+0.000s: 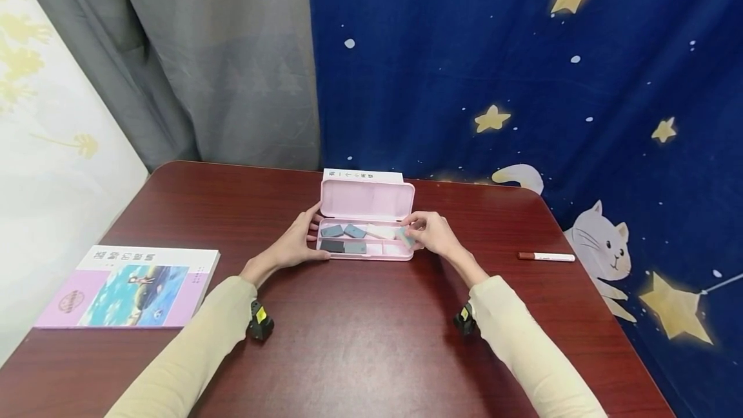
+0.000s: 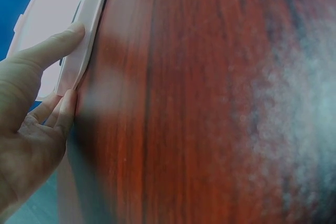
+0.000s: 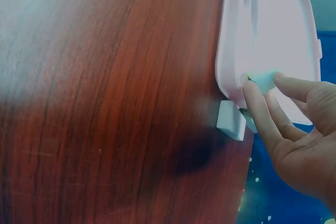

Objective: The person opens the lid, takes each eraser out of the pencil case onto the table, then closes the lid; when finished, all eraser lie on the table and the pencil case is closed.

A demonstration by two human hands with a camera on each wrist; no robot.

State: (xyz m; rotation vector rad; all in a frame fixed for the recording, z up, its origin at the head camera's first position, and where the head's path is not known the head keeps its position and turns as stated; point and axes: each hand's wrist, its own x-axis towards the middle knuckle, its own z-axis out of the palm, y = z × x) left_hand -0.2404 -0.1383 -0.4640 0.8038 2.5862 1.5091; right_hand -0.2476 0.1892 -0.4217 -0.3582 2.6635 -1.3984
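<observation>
A pink pencil case (image 1: 367, 200) lies with its lid raised at the back. Its tray holds several blue and grey erasers (image 1: 333, 231) and a white one (image 1: 381, 231). My left hand (image 1: 291, 242) grips the left end of the case, thumb on the front wall (image 2: 79, 51) and other fingers around the corner. At the opposite end, my right hand (image 1: 432, 232) pinches a light blue eraser (image 3: 265, 81) between thumb and fingers, over the back right compartment. Two front right compartments (image 1: 395, 248) show bare pink.
A white block (image 3: 231, 120) sits beside the case's right end. Behind the lid is a white box with printed characters (image 1: 362, 176). A book with a seascape cover (image 1: 130, 289) lies at the left, and a white marker with a brown cap (image 1: 545, 257) at the right.
</observation>
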